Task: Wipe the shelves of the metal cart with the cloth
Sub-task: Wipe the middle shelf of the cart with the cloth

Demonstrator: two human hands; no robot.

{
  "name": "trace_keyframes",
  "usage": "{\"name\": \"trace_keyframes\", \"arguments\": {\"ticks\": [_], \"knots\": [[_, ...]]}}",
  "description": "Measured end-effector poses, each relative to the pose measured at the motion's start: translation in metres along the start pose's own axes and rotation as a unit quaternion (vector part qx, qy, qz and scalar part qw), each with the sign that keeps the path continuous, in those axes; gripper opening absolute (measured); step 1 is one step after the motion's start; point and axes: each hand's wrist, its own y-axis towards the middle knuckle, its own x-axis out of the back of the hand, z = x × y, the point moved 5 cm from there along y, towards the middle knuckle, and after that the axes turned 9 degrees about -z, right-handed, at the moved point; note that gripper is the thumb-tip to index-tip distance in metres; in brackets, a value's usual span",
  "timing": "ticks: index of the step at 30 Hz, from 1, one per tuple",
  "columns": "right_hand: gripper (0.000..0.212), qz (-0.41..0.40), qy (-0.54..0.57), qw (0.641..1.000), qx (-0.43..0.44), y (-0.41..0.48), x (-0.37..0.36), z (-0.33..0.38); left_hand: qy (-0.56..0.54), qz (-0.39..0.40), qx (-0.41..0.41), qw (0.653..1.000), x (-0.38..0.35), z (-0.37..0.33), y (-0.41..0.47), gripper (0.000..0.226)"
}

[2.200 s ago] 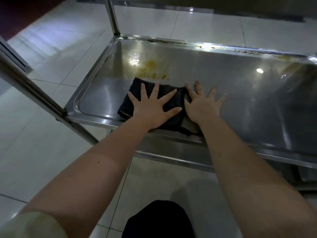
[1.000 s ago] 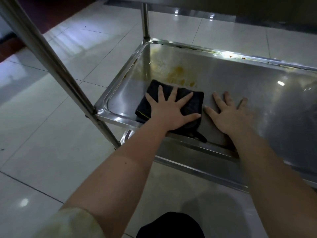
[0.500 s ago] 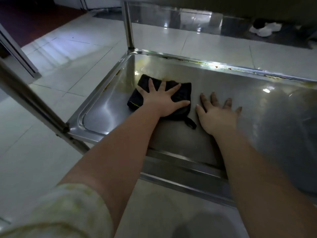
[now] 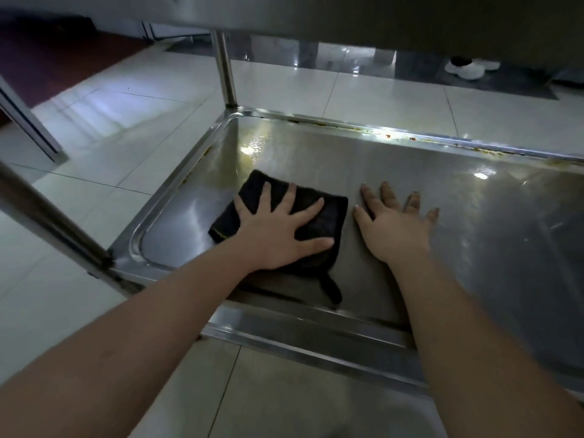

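A folded black cloth (image 4: 328, 213) lies on the left part of the metal cart's lower shelf (image 4: 426, 165). My left hand (image 4: 278, 229) presses flat on the cloth with fingers spread. My right hand (image 4: 395, 226) rests flat on the bare steel just right of the cloth, fingers straight and apart. A dark loop of the cloth (image 4: 331, 287) trails toward the shelf's near rim. Yellowish smears (image 4: 252, 147) show on the shelf beyond the cloth, near the far left corner.
The cart's upright posts stand at the near left (image 4: 53, 226) and far left (image 4: 224, 67); an upper shelf (image 4: 347, 17) hangs overhead. Orange grime lines the far rim (image 4: 388, 135). Pale floor tiles (image 4: 94, 128) surround the cart. White shoes (image 4: 467, 67) lie far right.
My left hand has slid the cloth away from the near rim toward the back of the shelf, over the yellow stains. My right hand moved off the cloth onto bare steel.
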Motion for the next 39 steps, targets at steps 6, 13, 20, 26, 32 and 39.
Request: {"name": "trace_keyframes", "arguments": {"ticks": [6,13,20,26,32,39], "knots": [[0.059,0.000,0.000,1.000,0.002,-0.003,-0.001,0.001,0.030,-0.005,0.035,0.999,0.006,0.009,0.024,0.084],[0.060,-0.008,0.005,1.000,0.004,0.002,-0.004,0.000,0.008,-0.091,0.177,0.980,0.031,0.056,0.067,0.096],[0.066,-0.009,-0.002,0.999,0.051,-0.004,0.001,0.007,0.025,0.009,0.103,0.994,0.021,0.051,0.017,0.094],[0.070,0.035,0.021,0.982,0.185,-0.008,0.001,0.024,0.035,-0.031,0.069,0.997,0.012,0.058,-0.064,0.084],[0.074,0.065,-0.013,0.990,0.122,-0.006,-0.008,0.047,0.028,-0.028,0.068,0.997,0.012,0.058,-0.060,0.087],[0.083,0.020,0.002,0.993,0.118,-0.006,-0.015,0.046,0.022,-0.025,0.095,0.995,0.028,0.109,0.021,0.098]]}}
